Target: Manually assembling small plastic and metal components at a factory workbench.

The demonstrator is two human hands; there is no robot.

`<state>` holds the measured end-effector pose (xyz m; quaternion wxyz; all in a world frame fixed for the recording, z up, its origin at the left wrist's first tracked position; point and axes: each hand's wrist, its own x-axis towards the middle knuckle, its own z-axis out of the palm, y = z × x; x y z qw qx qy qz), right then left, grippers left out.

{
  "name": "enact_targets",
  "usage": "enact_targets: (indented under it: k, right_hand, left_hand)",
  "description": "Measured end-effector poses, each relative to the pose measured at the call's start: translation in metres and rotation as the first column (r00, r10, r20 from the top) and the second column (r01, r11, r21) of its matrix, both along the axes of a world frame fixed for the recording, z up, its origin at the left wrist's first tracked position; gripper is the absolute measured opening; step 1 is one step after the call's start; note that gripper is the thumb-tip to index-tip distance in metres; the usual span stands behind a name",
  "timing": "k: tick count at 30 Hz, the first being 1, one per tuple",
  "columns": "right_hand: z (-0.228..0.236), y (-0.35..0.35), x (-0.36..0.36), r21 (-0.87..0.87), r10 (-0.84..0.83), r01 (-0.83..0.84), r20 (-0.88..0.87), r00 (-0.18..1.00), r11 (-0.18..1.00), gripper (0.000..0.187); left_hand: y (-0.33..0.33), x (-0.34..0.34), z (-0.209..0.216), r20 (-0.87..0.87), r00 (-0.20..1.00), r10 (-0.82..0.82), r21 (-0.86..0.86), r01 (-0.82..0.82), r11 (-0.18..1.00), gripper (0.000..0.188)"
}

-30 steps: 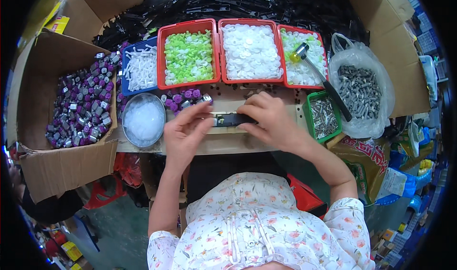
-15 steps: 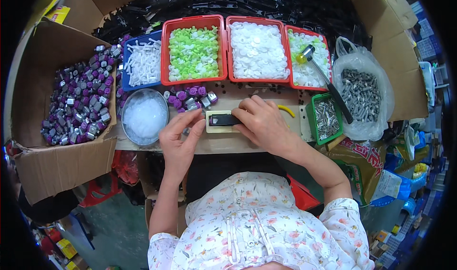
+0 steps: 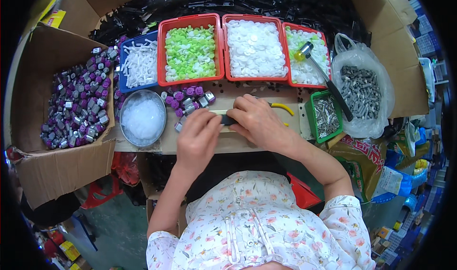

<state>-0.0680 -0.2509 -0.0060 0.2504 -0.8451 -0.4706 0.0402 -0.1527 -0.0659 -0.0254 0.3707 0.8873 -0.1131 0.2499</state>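
Note:
Between my two hands lies a long black plastic part (image 3: 228, 120), mostly covered by fingers. My right hand (image 3: 261, 122) is closed on its right end. Over its left end my left hand (image 3: 199, 137) is curled, fingers pressed together; they seem to grip that end, and whatever else is in them is hidden. Under the part, a cream-coloured block (image 3: 220, 112) shows only as a thin strip. Several small silver-and-purple motor-like pieces (image 3: 187, 98) lie just beyond my left hand. Pliers with yellow handles (image 3: 282, 107) rest beside my right hand.
Red bins hold green-and-white pieces (image 3: 190, 53) and white discs (image 3: 255, 49). A hammer (image 3: 328, 82) leans across the rightmost bin. Around stand a blue tray (image 3: 151, 82), a metal bowl (image 3: 165, 122), a green basket (image 3: 312, 122), a bag of metal parts (image 3: 384, 106) and a motor-filled carton (image 3: 62, 163).
My left hand has moved right and closed over the black part's left end, which was uncovered before. My right hand keeps its hold, shifted slightly left.

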Motion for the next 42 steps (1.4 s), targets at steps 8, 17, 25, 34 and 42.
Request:
enact_targets:
  k: [8,17,25,34,42]
  right_hand:
    - [0.009,-0.026,0.009,0.133,-0.074,0.087,-0.098,0.992,0.987,0.037]
    - [0.025,-0.149,0.040,0.074,-0.646,0.694,0.446,0.619,0.716,0.026]
    - [0.022,-0.164,0.056,-0.008,-0.628,0.691,0.409,0.662,0.722,0.019]
    - [0.055,-0.130,-0.011,0.085,-0.564,0.559,0.042,0.825,0.825,0.013]
    - [0.029,-0.101,-0.057,-0.172,-0.356,0.336,-0.101,0.929,0.926,0.015]
  left_hand:
    - [-0.019,0.007,-0.021,0.090,0.986,-0.138,0.214,0.116,0.970,0.029]
    - [-0.018,0.011,-0.018,0.102,0.984,-0.143,0.366,0.097,0.925,0.031]
    - [-0.020,0.010,-0.019,0.131,0.982,-0.134,0.379,0.075,0.922,0.034]
    - [-0.016,0.009,-0.019,0.092,0.986,-0.139,0.405,0.090,0.910,0.036]
    - [-0.020,0.009,-0.020,0.107,0.982,-0.156,0.453,0.091,0.887,0.035]
